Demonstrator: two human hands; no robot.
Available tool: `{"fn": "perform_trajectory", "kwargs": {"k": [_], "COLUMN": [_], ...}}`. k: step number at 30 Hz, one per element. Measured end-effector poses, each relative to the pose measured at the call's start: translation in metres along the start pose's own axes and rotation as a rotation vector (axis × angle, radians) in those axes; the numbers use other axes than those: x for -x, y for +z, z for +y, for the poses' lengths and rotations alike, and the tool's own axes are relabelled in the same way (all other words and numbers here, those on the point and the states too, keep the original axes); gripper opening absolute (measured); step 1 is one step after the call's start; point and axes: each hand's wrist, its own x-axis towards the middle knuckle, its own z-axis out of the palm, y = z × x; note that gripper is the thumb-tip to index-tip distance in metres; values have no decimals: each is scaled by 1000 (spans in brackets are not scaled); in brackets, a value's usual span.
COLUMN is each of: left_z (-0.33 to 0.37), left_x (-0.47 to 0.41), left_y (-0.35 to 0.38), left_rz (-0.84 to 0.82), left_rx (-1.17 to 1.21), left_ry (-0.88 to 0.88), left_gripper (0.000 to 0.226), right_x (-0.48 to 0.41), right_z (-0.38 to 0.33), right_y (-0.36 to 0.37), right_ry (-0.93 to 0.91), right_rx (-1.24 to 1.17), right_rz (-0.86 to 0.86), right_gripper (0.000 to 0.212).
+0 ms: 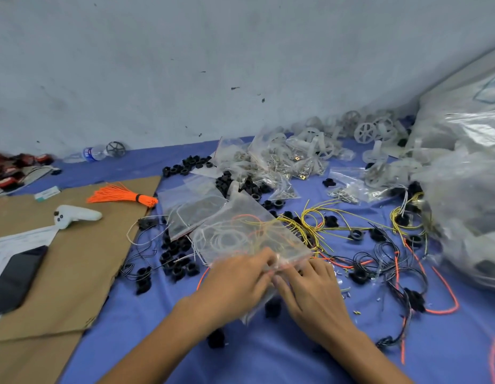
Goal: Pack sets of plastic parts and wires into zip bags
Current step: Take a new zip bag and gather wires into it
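- Pinching the near edge of the zip bag (240,225), the left hand (240,284) and the right hand (310,292) are working close together, fingertips almost meeting, both clamped on the zip strip. Motion blur is hiding the exact finger placement.
- The bag is lying mid-scene on the blue cloth (296,356), just beyond the hands, with white, yellow and orange wires coiling inside. Whether a black part is in there too, I cannot tell.
- Progress call: this bag is looking filled and is getting sealed, so this one set is nearly done.
- Plenty is waiting, though. The black plastic parts (177,261) are lying scattered just left of the bag, and the loose yellow wires (313,220) are sprawling to its right.
- The empty bags (191,200) are sitting just beyond it on the left.
- Farther off, small hardware packets (268,164) are piling up, with clear plastic wheels (365,131) heaped against the wall (213,65).
- A big plastic sack (468,189) is bulging at far right, contents unclear.
- On the left, a cardboard sheet (74,267) is carrying an orange wire bundle (121,195), a white toy (74,214) and a dark phone (16,275).
- That wall is looking pale and scuffed, and a water bottle (88,155) is lying at its foot, far left.
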Motion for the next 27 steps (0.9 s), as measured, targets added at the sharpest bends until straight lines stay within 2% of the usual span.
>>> {"fn": "perform_trajectory", "kwargs": {"k": [2, 5, 7, 10, 12, 15, 17, 19, 21, 25, 27], "left_z": [8, 11, 7, -1, -1, 10, 16, 19, 19, 20, 21], "left_x": [4, 2, -2, -10, -14, -9, -3, 2, 4, 11, 12], "left_y": [6, 11, 10, -5, -15, -16, -9, -3, 0, 3, 0], "left_rz": [-51, 11, 143, 458, 596, 566, 499, 443, 395, 323, 320], "left_rx": [-24, -93, -99, 41, 104, -10, -101, -159, -189, -191, -174], "left_ry": [52, 31, -34, -209, -263, -120, -22, 15, 18, -20, -44], "left_gripper": [22, 24, 25, 22, 22, 26, 31, 32, 32, 33, 33], "right_x": [0, 1, 2, 0, -2, -7, -10, -11, -12, -16, -14], "right_z": [0, 0, 1, -1, -3, -4, -5, -5, -7, -19, -20], "right_y": [-1, -4, -5, -8, -11, -23, -29, -34, -38, -58, -66], "right_ry": [0, 39, 31, -3, -8, 55, 159, 204, 245, 530, 635], "right_rx": [-8, -39, -66, -134, -189, -219, -104, 38, -114, -844, -1000], "right_rz": [55, 70, 77, 55, 25, -81, -265, -379, -407, -424, -494], "right_gripper": [22, 27, 24, 17, 12, 14, 35, 44, 37, 30, 25]}}
